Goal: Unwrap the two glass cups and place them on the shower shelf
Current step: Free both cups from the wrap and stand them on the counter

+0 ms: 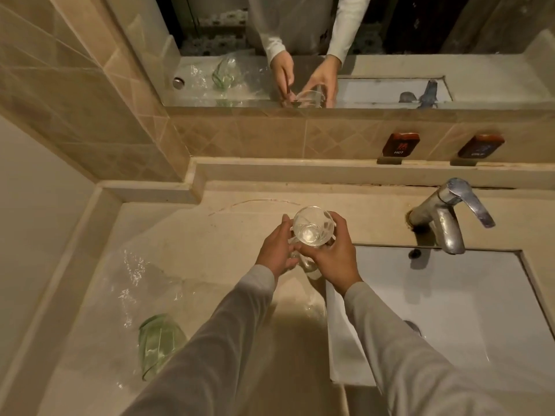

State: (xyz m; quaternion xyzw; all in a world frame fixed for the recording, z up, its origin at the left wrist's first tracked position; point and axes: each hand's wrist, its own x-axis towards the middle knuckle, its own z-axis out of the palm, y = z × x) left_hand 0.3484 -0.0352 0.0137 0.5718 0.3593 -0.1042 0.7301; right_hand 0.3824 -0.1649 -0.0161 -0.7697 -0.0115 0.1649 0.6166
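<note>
**Clear glass cup gripped in both hands above the bench**

Glass catches the light between the person's two hands: a clear cup (313, 226) is held upright over the beige stone bench (186, 235), just left of the white sink (450, 310). Its open mouth faces up toward the head camera, so I look straight down to its thick base.

The right hand (329, 253) wraps the cup from the right, fingers curled closed around the wall, the thumb lying across the near side. The left hand (277, 247) presses in from the left, fingers half bent and touching the cup's side low down, where something clear, perhaps a handle or a scrap of wrap, sits under the fingertips; I cannot tell which. Both hands are close together, clamped on this one cup, with pale grey sleeves reaching back to the bottom edge.

A second cup, the green-tinted one (159, 345), lies on its side on the bench well to the left, near the front. Crinkled clear plastic wrap (141, 274) spreads across the bench beside and behind it, and it seems to lie partly under that film.

A chrome tap (447, 217) stands at the back of the sink. The mirror (330, 49) above the tiled ledge repeats the hands and cups.
</note>
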